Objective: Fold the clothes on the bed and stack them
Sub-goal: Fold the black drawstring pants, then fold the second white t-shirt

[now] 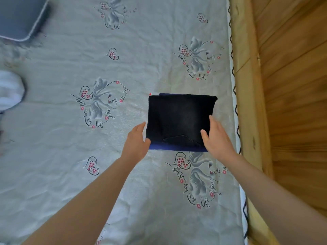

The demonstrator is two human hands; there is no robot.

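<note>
1. Head view, the stack: folded black jeans (pixel 180 119) lie flat on top of a folded blue garment (pixel 177 148), whose edge shows along the near side and at the far edge. A sliver of something red and white (pixel 150 94) peeks out at the far left corner; what it is cannot be told. The pile sits on the bedsheet (pixel 70 156) toward its right side, near the wooden bed frame (pixel 247 85).

2. Head view, the hands: the left hand (pixel 137 141) rests against the near left edge of the jeans, fingers straight and together, not curled round the cloth. The right hand (pixel 216 138) lies at the near right corner, fingers extended over the edge and thumb on the top face; whether it pinches the fabric cannot be told.

3. Head view, progress: at least two pieces appear folded and stacked, and the hands seem to be squaring the top one. A white cloth (pixel 10 91) at the left edge looks unfolded and probably remains to do. A grey-blue cushion (pixel 19 16) lies at the far left corner.
</note>
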